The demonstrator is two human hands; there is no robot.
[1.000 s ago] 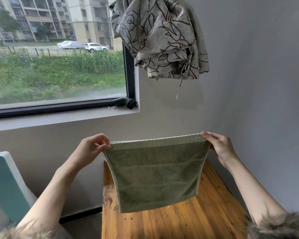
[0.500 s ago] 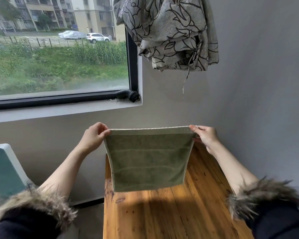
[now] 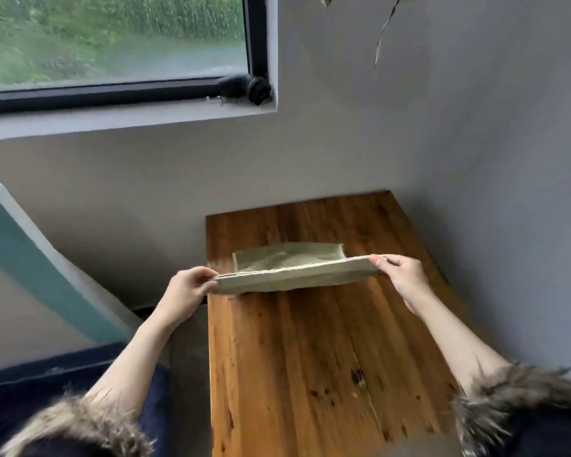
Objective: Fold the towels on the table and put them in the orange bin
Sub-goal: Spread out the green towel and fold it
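The green towel [image 3: 290,268] is stretched between both hands above the far half of the wooden table [image 3: 310,357]. The left hand [image 3: 187,291] pinches the towel's near-left corner, thumb on top and fingers curled beneath; this corner hangs just past the table's left edge. The right hand [image 3: 401,275] pinches the near-right corner between thumb and fingertips, its remaining fingers loosely curled. Both corners are raised, so the held edge runs taut from hand to hand, slightly higher on the right.

The far portion of the towel drapes down behind the held edge and appears to lie on the tabletop, its far edge parallel to the wall. No bin is in view, so nothing can be reported about containers or contents.

The towel is a muted olive-green terry, already doubled: layered edges show along the held side, paler at the hem. Its surface sags gently in the middle.

Both forearms are bare, with fur-trimmed dark cuffs [image 3: 515,400] pushed back.
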